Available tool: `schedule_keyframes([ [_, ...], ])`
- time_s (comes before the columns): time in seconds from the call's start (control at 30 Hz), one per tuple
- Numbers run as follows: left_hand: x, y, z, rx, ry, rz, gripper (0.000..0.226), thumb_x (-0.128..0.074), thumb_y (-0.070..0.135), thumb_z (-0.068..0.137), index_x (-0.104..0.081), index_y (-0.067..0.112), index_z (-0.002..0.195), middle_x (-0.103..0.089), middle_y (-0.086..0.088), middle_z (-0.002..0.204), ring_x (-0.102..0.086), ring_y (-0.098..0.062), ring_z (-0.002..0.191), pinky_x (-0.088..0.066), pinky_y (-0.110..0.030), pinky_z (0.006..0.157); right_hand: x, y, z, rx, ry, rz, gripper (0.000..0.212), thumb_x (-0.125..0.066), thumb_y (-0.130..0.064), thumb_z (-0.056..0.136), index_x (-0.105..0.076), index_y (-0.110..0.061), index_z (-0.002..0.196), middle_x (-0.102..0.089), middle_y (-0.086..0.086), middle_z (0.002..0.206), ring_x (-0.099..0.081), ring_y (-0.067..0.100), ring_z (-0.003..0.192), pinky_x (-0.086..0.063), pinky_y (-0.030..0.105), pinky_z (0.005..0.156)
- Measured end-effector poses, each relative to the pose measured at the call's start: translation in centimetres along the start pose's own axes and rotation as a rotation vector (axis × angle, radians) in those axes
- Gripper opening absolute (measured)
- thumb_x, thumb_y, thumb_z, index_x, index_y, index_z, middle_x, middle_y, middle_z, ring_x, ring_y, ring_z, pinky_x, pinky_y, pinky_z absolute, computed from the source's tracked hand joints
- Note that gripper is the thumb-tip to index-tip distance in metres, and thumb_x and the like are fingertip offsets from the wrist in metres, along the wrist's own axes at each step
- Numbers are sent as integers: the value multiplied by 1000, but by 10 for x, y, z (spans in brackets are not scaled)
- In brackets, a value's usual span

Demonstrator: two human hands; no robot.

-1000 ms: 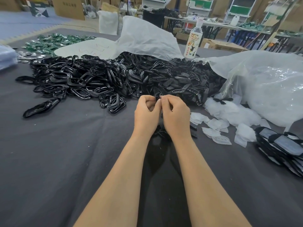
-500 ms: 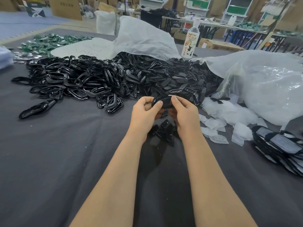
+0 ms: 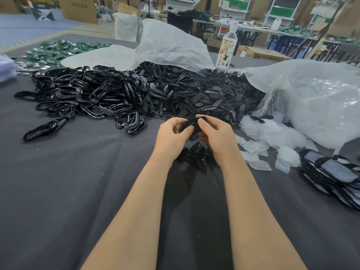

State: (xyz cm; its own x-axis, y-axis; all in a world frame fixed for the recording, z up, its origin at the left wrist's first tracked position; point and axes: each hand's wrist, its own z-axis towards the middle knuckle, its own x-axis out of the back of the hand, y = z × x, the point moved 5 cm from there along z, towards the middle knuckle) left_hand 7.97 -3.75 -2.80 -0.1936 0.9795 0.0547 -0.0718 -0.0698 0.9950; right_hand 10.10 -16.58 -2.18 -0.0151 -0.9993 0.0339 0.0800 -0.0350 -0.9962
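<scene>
Two bare forearms reach forward over a dark grey cloth (image 3: 68, 191). The left hand (image 3: 171, 136) and right hand (image 3: 217, 135) meet above it, both pinching one black shell (image 3: 190, 124) between curled fingers and thumbs. The shell sits between the two hands, at their fingertips, lifted off the cloth. A second dark piece may be tucked under it; the fingers hide that spot.

Just below the hands lies a small cluster (image 3: 196, 154) of black parts. To the right are clear film pieces (image 3: 259, 147) and a stack of finished units (image 3: 331, 172). Beyond the hands a big heap (image 3: 126, 94) of black frames and shells spills from a white bag (image 3: 169, 45). A bottle (image 3: 227, 50) stands behind it, and green boards (image 3: 64, 50) lie far left.
</scene>
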Motion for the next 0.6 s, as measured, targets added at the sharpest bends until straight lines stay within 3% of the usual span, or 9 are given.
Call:
schedule_keyframes([
  [0.13,1,-4,1,4,24,13,13,-68,15,89,-62,26,84,-69,-12,90,-65,-24,85,-56,-40,86,2,1,1,59,32,-112,10,-58,-12,93,-68,-11,97,-70,5,86,-63,4,61,-51,16,59],
  [0.27,-1,-10,2,99,15,-226,6,-67,14,90,-62,12,87,-67,1,76,-66,-7,70,-55,-17,68,3,5,2,-27,22,39,7,-63,-15,91,-66,-10,89,-68,4,79,-61,3,55,-51,15,56],
  [0.47,-7,-9,1,187,-92,-511,10,-61,11,92,-64,3,87,-67,-4,78,-66,-3,64,-53,-14,64,1,8,1,-129,-65,223,16,-62,-20,92,-65,-9,81,-67,0,69,-58,4,54,-48,15,53],
  [0.6,-5,-12,3,146,-50,-393,7,-64,13,91,-63,9,87,-69,2,73,-68,-7,71,-55,-19,70,4,6,1,-72,6,82,19,-63,-23,92,-65,-9,79,-64,-3,64,-56,0,50,-46,14,50],
])
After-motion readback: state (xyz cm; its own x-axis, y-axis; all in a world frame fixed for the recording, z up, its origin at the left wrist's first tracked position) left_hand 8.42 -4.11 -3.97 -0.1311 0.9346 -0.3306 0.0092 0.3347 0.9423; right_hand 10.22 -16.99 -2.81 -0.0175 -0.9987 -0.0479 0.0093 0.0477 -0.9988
